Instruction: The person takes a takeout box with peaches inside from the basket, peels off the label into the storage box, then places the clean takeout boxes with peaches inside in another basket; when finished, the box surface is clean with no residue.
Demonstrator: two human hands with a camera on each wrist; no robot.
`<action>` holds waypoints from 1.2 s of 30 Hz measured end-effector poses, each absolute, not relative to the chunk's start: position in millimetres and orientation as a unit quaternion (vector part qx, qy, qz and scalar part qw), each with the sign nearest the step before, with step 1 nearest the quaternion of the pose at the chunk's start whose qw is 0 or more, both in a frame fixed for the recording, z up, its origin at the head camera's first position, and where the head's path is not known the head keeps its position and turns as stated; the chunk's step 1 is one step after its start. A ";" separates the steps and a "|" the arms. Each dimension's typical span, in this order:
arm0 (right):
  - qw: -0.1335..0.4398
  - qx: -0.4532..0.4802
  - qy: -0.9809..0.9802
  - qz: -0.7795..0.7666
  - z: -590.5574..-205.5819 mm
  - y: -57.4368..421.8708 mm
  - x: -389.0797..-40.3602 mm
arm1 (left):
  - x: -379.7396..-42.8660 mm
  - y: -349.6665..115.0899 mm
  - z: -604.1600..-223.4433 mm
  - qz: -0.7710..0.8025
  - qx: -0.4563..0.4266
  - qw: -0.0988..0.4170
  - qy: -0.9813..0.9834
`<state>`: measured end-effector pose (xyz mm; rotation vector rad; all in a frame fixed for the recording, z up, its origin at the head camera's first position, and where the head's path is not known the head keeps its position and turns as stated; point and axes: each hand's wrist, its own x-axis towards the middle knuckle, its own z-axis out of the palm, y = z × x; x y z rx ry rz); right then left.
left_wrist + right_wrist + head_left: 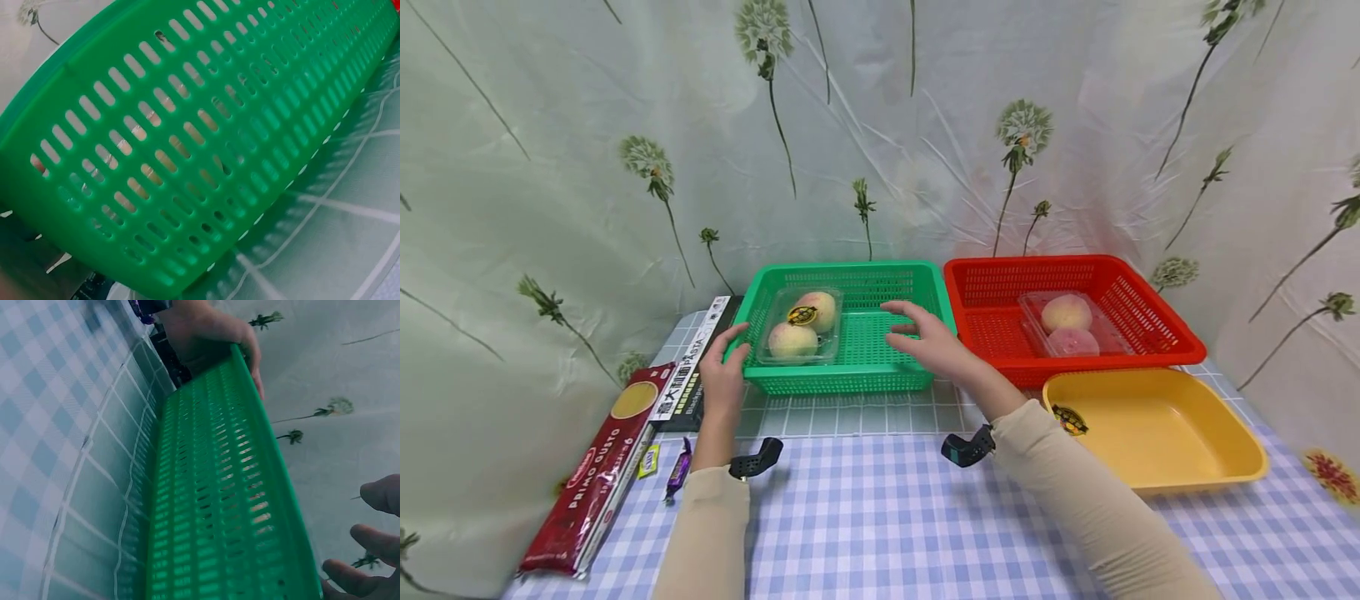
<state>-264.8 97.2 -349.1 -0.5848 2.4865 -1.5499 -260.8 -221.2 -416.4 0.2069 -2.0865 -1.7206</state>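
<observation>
A green basket (880, 379) stands on the table against the curtain, with a clear plastic box of peaches (797, 342) in its left half. At the basket's left end is my left hand (722, 379), its loosely bent fingers right at the rim; the right wrist view shows those fingers reaching above the basket edge. My right hand (932, 342) is held over the basket's right part, thumb and fingers spread apart with nothing between them. The left wrist view is filled by the slotted front wall (187, 150) of the basket, the peaches showing pale through the slots.
A red basket (1075, 364) with another boxed pair of peaches (1067, 321) adjoins on the right. In front of it lies a yellow tray (1165, 425). On the left are a red pasta pack (598, 467), a black box (688, 375) and two small wrapped sweets (679, 469).
</observation>
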 end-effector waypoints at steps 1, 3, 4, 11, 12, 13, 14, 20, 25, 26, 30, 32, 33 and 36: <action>0.086 -0.190 0.828 -0.520 -349.9 92.9 -267.3 | -261.0 -221.1 -416.8 -0.618 0.075 0.215 -0.752; 0.098 -0.175 0.830 -0.521 -350.6 85.1 -272.3 | -261.9 -221.0 -417.5 -0.617 0.076 0.224 -0.750; 0.103 -0.169 0.831 -0.520 -350.9 81.5 -275.0 | -262.5 -220.9 -417.5 -0.616 0.075 0.230 -0.750; 0.142 -0.175 0.839 -0.495 -353.5 58.3 -294.5 | -266.9 -218.0 -415.3 -0.604 0.084 0.260 -0.749; 0.148 -0.177 0.842 -0.487 -354.4 54.8 -296.6 | -267.0 -217.6 -415.2 -0.604 0.087 0.263 -0.747; 0.152 -0.179 0.846 -0.479 -354.9 51.0 -298.0 | -267.2 -217.2 -415.2 -0.603 0.090 0.267 -0.747; 0.156 -0.181 0.850 -0.469 -355.9 46.9 -299.4 | -267.4 -217.0 -415.4 -0.603 0.093 0.271 -0.745; 0.172 -0.184 0.861 -0.442 -358.2 26.7 -303.7 | -268.3 -216.8 -417.0 -0.607 0.098 0.290 -0.733; 0.219 -0.161 0.834 -0.479 -357.4 20.2 -306.4 | -268.6 -216.2 -416.1 -0.616 0.097 0.295 -0.724; 0.230 -0.153 0.826 -0.491 -357.3 19.3 -306.7 | -268.6 -216.0 -416.3 -0.616 0.098 0.296 -0.724; 0.259 -0.120 0.788 -0.545 -357.0 17.4 -307.9 | -269.1 -214.4 -417.3 -0.617 0.100 0.291 -0.724; 0.270 -0.104 0.769 -0.570 -356.8 17.5 -308.5 | -269.3 -214.0 -418.0 -0.619 0.102 0.291 -0.723; 0.275 -0.096 0.759 -0.582 -356.6 17.7 -308.7 | -269.2 -213.7 -418.4 -0.620 0.103 0.291 -0.722; 0.287 -0.071 0.730 -0.616 -356.4 19.2 -309.5 | -268.6 -213.0 -418.5 -0.623 0.105 0.293 -0.718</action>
